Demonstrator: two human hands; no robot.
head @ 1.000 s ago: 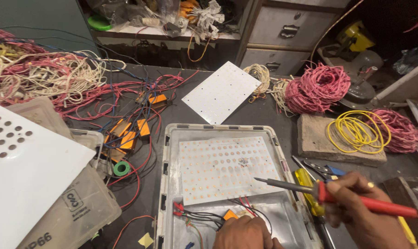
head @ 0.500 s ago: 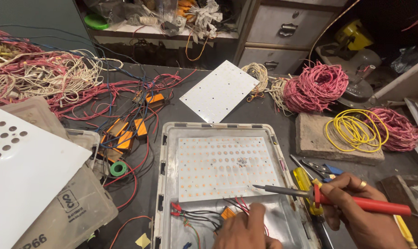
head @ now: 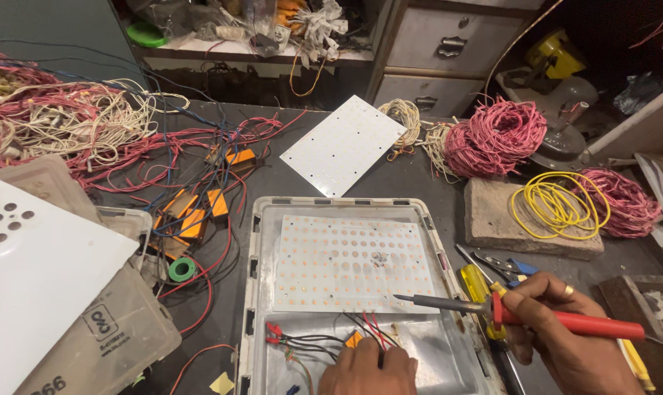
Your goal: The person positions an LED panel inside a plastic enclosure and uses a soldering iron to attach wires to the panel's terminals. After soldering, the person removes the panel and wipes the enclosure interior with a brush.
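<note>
Soldering iron (head: 536, 316) with a red handle sits in my right hand (head: 565, 333), fingers clenched round the grip like a pen, its dark tip reaching left to the lower right edge of the white LED board (head: 353, 263). That board lies flat inside a grey metal tray (head: 262, 292) straight in front of me, dotted with rows of small round pads. My left hand (head: 368, 369) rests low in the tray just below the board, fingertips pinching the thin red and black wires (head: 371, 329) that run up toward the board's bottom edge; how tightly I hold them I cannot tell, since the hand is cut off by the frame. More thin wires with red ends trail to the left across the tray floor.

Beside my right hand lie a yellow-handled screwdriver (head: 476, 284) and some small tools. Farther right, a coil of yellow wire (head: 558, 205) rests on a stone block (head: 492, 219), with pink wire bundles (head: 496, 139) behind and beside it. A second white board (head: 342, 145) lies tilted on the dark table above the tray. To the left are orange components (head: 192, 212) among tangled wires, a green tape roll (head: 181, 269), and a white perforated panel (head: 39, 285) over a plastic box.
</note>
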